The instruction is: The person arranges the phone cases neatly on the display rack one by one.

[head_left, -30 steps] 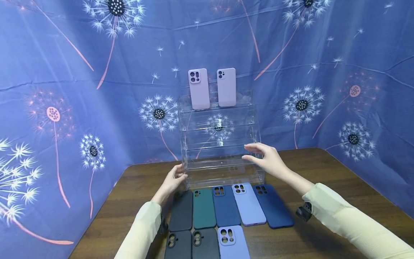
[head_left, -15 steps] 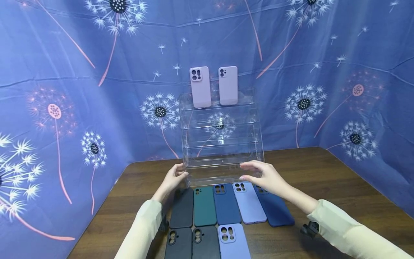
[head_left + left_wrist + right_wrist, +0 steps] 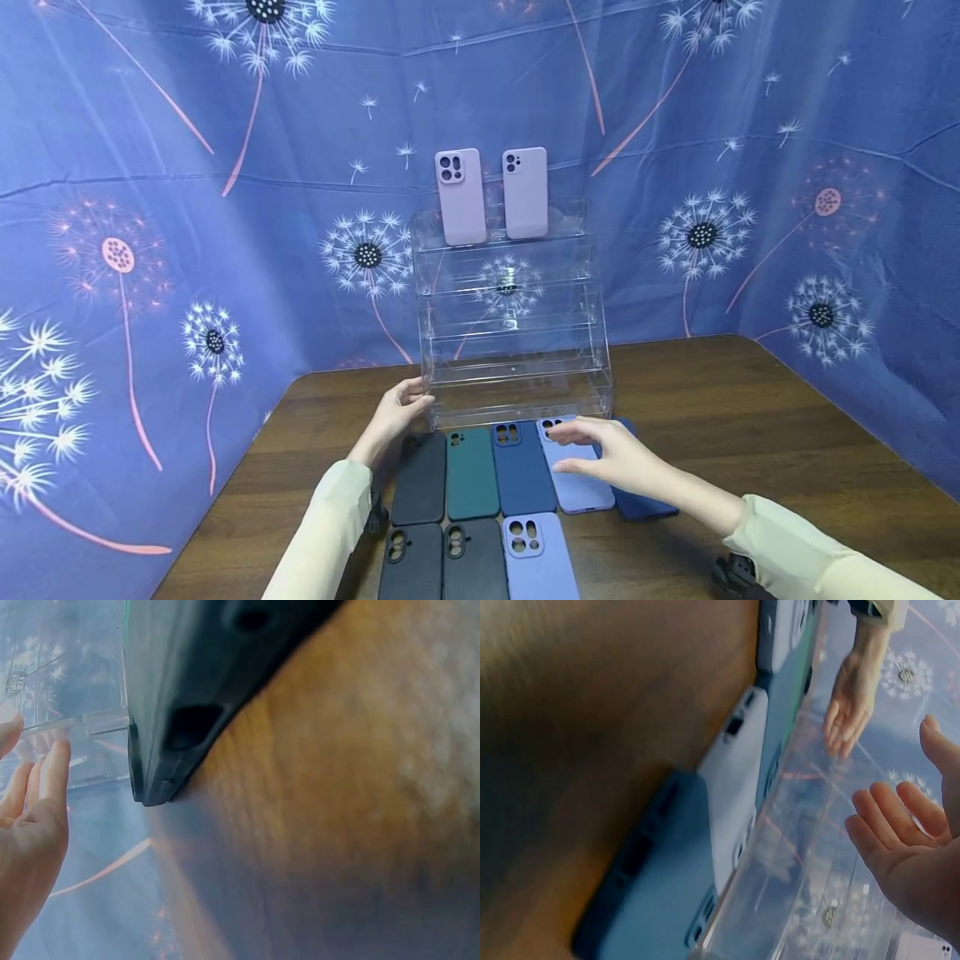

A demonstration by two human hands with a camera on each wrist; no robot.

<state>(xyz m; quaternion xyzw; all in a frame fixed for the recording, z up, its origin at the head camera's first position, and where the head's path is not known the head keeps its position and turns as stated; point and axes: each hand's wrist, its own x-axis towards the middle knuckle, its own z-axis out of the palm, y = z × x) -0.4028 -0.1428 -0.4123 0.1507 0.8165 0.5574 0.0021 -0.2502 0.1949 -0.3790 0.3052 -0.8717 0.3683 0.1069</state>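
Taking the clear tiered rack [image 3: 517,372] as the clock's centre, with twelve at the back, three phone cases lay nearest on the wooden table [image 3: 712,400]: one black case [image 3: 411,571] at seven, a second black case [image 3: 476,571] and a lavender case [image 3: 546,571] at six. Behind them came a plain black case [image 3: 420,483] at seven, a green case [image 3: 472,475] and a dark-blue case [image 3: 523,475] around six, then a light-blue case [image 3: 583,493] and a navy case [image 3: 641,504] at five.

The right hand [image 3: 618,457] hung above those last two, its thumb well apart from its side-by-side, gently bent fingers, nothing between them. The left hand [image 3: 392,415] was at the rack's eight o'clock edge, thumb parted from nearly straight fingers; I could not tell how firmly they touched.

On the rack's top tier, two pink cases [image 3: 463,212] leaned near twelve, before a blue dandelion curtain [image 3: 645,75].
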